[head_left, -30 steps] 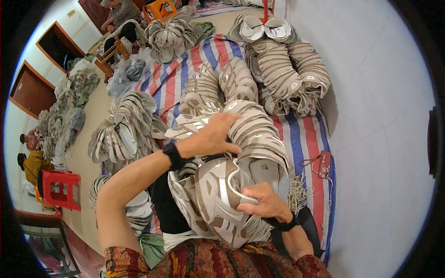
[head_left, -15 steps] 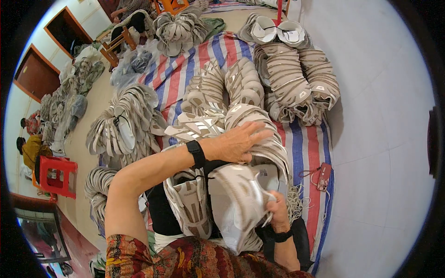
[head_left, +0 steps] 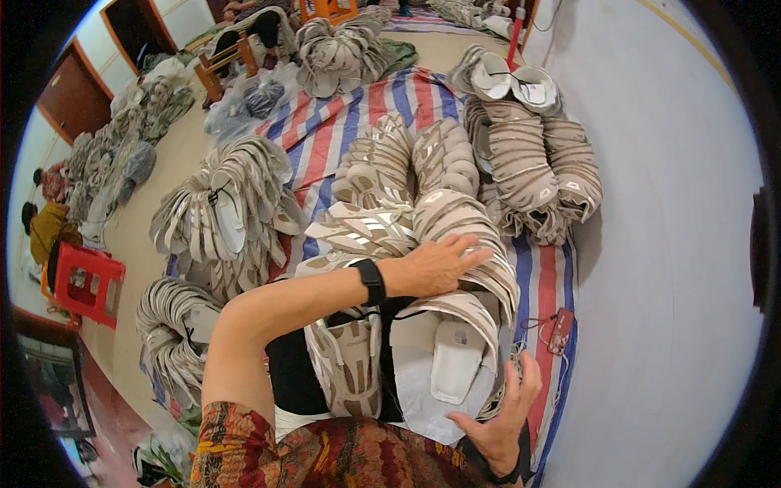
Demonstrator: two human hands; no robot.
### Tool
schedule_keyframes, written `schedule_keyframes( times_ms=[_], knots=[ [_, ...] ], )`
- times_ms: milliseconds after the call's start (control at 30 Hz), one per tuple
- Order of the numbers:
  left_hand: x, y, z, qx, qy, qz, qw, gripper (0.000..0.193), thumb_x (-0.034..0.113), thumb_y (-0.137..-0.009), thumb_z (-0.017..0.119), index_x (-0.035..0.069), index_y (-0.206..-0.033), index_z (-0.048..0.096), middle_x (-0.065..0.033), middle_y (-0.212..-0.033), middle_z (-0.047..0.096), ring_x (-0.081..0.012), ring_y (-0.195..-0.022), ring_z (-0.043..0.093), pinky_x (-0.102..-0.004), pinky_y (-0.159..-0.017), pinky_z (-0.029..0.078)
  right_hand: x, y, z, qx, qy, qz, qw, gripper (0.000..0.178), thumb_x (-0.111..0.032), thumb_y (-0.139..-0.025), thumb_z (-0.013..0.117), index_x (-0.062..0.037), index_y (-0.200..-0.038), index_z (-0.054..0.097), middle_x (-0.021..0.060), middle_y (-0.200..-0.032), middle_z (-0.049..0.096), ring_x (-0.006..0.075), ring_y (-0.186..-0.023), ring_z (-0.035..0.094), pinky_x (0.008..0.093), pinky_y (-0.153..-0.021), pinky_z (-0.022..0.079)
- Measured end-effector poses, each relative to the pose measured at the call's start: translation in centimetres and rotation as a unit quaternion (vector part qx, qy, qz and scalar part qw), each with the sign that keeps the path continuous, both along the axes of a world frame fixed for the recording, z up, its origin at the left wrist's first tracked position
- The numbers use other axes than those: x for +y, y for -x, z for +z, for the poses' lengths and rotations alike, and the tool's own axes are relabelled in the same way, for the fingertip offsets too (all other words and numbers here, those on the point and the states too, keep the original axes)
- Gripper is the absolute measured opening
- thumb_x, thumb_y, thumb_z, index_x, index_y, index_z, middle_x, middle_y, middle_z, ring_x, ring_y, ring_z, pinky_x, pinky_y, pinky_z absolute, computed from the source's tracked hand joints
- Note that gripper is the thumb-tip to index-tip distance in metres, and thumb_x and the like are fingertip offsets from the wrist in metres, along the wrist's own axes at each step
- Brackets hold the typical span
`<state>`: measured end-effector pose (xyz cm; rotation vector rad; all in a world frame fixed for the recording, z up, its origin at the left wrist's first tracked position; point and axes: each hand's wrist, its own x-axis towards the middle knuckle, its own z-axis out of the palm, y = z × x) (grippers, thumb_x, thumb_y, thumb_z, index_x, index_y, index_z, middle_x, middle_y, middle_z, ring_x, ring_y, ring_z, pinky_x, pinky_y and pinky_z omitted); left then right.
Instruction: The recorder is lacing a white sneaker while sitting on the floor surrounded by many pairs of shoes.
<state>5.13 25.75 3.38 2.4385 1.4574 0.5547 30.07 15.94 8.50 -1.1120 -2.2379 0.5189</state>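
Observation:
My left hand [head_left: 441,267] lies with its fingers stretched out over a curved stack of beige-and-white shoe uppers [head_left: 457,213]. Below it, a white upper [head_left: 451,358] faces me with its pale inner lining and a small printed square showing. My right hand [head_left: 508,415] is empty, thumb and fingers spread apart, just right of that lining. Another upper with brown mesh panels [head_left: 350,366] rests toe down over my dark-clad lap, left of the white one. Loose laces by my right hand are partly hidden.
A striped tarp [head_left: 529,276] covers the floor, with more stacks of uppers [head_left: 224,203] left and right [head_left: 521,154]. A red phone-like object [head_left: 560,331] lies beside the pale wall [head_left: 667,244]. A red stool [head_left: 88,281] and other people are further left.
My right hand has let go of the shoe upper and opened, moving right and down. My left hand remains on the stack. The whole view has shifted slightly.

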Motion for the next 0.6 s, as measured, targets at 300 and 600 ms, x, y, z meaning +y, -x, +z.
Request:
schedule_keyframes(
  times_ms=[300, 600],
  knots=[
    [-2.2, 8.8, 2.7, -0.181, 0.17, 0.02, 0.968, 0.041, 0.018, -0.082, 0.058, 0.002, -0.118, 0.047, -0.0156, -0.11, 0.052, -0.0296, -0.099, 0.053, -0.0356, -0.086, 0.042, 9.2, -1.0, -9.4, 0.17, 0.366, 0.024, 0.914, 0.074, -0.009, -0.071, 0.06, 0.0033, -0.134, 0.024, 0.0189, -0.124, 0.045, 0.0247, -0.11, 0.047, 0.031, -0.094, 0.035],
    [-13.0, 25.1, -2.9, -0.408, 0.231, 0.449, 0.761, 0.035, 0.022, -0.082, 0.058, 0.003, -0.111, 0.05, -0.0094, -0.102, 0.055, -0.0183, -0.096, 0.055, -0.033, -0.076, 0.048, 9.1, 0.8, -6.5, 0.15, 0.395, 0.018, 0.906, 0.071, -0.01, -0.072, 0.058, 0.0, -0.135, 0.026, 0.014, -0.118, 0.049, 0.02, -0.106, 0.048, 0.0285, -0.091, 0.036]
  ],
)
